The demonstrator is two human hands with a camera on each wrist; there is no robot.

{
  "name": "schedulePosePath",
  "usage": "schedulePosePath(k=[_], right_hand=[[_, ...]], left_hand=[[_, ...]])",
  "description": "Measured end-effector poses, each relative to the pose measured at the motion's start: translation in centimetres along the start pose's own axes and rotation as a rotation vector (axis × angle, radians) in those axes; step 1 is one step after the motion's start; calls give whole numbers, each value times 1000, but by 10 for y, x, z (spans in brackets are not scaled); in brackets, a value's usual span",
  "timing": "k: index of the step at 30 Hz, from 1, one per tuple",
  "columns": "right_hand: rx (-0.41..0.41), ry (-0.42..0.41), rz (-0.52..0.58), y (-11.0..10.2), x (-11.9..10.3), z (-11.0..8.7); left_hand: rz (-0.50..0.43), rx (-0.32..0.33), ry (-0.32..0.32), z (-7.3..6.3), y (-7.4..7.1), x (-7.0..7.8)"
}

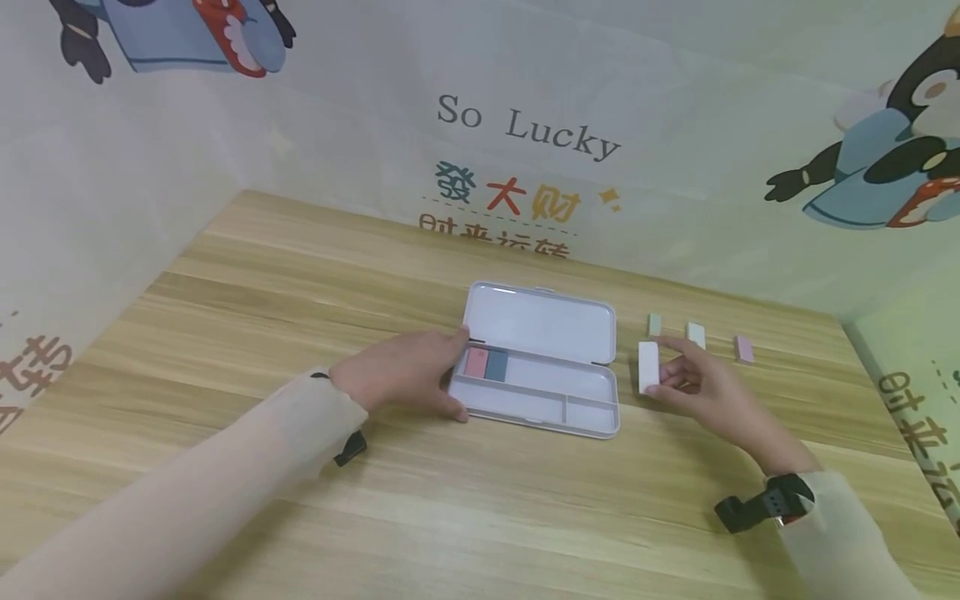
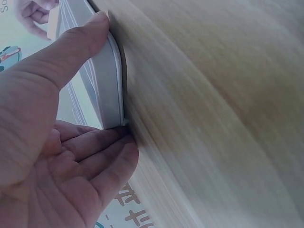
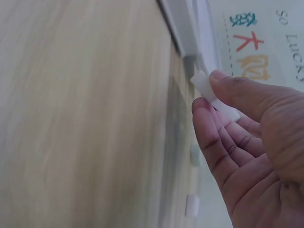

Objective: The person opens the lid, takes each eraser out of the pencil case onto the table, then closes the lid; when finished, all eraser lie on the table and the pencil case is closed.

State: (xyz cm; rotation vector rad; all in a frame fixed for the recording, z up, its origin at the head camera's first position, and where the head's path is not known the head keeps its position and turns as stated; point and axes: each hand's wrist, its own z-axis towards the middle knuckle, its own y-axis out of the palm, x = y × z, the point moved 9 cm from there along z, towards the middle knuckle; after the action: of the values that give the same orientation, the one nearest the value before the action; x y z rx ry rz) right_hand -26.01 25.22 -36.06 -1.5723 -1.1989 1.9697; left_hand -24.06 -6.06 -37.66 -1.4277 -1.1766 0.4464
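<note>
Across the wood-grained tabletop [image 1: 487, 508], your left hand [image 1: 401, 371] is clamped on the left end of the open case [image 1: 517, 398], thumb at its near corner and fingers toward the hinge side. Your right hand [image 1: 708, 387] pinches a white block [image 1: 648, 367] between thumb and fingers, just beside the case's right end; as far as the blurred right wrist view lets you judge, that block is clear of the tabletop. Inside the case's rear compartment, at the left, you have a pink block [image 1: 476, 363] and a blue block [image 1: 496, 365] side by side, and the lid [image 1: 540, 321] is folded back away from you. Past your right hand, a green block [image 1: 655, 324], a second white block [image 1: 696, 333] and, farthest right, a lilac block [image 1: 743, 349] rest apart from one another.
</note>
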Motion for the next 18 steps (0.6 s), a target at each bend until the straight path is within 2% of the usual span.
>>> schedulePosePath(k=[11,18], right_hand=[[-32,50,-58,-1,23,-4],[-76,65,34,1,29,-3]], left_hand=[[5,-2,-3,0,0,0],[0,7,8,-1,-2,1]])
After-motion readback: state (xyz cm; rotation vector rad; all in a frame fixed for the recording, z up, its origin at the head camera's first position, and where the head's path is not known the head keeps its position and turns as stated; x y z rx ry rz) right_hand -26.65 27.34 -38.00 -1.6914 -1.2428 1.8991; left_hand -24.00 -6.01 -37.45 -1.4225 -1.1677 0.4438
